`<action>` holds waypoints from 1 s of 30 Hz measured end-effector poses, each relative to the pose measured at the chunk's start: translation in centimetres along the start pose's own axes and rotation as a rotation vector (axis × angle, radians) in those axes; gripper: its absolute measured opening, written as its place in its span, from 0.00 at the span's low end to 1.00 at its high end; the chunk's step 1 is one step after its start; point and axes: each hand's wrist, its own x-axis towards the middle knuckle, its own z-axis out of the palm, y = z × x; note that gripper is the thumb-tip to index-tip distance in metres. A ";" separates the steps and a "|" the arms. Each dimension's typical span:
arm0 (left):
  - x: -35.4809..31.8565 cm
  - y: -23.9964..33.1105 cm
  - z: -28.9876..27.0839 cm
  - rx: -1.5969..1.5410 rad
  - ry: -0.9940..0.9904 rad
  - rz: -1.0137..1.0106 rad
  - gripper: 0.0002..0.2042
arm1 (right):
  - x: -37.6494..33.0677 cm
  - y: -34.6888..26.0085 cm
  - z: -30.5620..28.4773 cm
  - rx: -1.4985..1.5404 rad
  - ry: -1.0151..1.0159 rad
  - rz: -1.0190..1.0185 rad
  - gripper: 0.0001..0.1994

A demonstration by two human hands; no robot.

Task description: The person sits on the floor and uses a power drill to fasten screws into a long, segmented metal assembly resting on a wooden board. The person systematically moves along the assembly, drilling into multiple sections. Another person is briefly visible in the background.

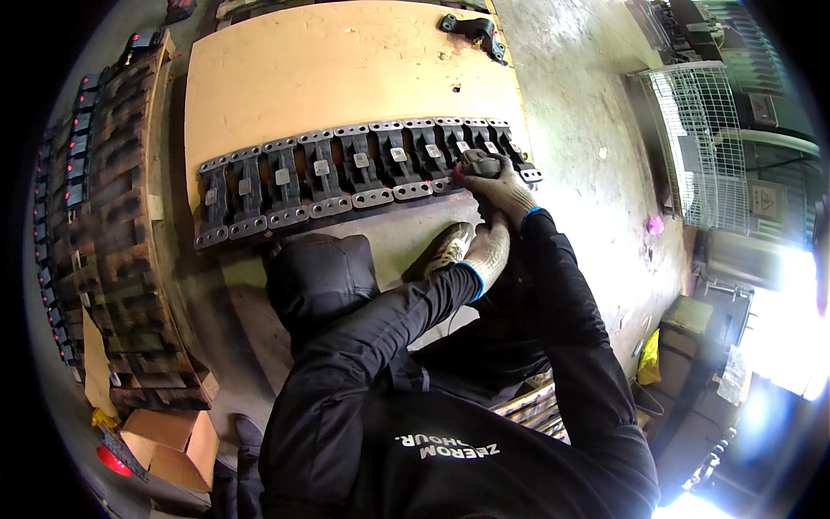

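Observation:
A row of black metal brackets (359,164) with drilled end flanges lies along the near edge of a tan board (328,65). My right hand (506,192), in a pale knit glove, is closed round the front of a dark grey hand-held power tool (482,163), which looks like a grinder. This tool is over the brackets at the row's right end; whether it touches one I cannot tell. Closer to my body, my gloved left hand (489,251) grips its dark rear part. My fingers and the tool hide part of the brackets beneath.
A loose black bracket (474,36) rests at the board's far right corner. Left stands a wooden pallet stack (112,233), with black parts along its far side. An open cardboard box (169,445) is at lower left. To the right are a wire mesh cage (700,143) and machinery.

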 end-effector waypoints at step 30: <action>1.8 -1.1 1.6 -0.028 -0.147 -0.093 0.44 | 0.7 2.8 -0.7 0.047 0.014 -0.037 0.59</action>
